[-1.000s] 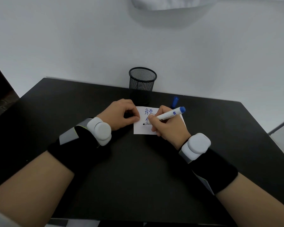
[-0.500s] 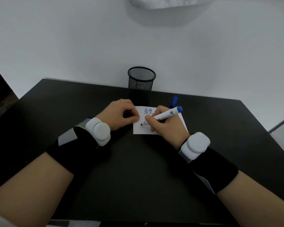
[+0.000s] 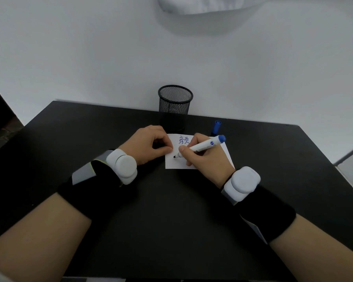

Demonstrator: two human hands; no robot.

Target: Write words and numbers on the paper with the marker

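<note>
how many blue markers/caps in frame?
2. One marker is in the right hand, tip on the paper. A blue cap or second marker lies behind the paper; which, unclear. The mesh cup may hide more.

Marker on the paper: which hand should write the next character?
Right. The right hand grips the marker, its tip on the paper below the finished character. The left hand pins the paper's left edge, holding no pen.

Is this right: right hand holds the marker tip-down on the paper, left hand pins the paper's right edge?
Not quite. In the head view the left hand pins the paper's left edge, not the right. The right hand does hold the marker tip-down on it.
</note>
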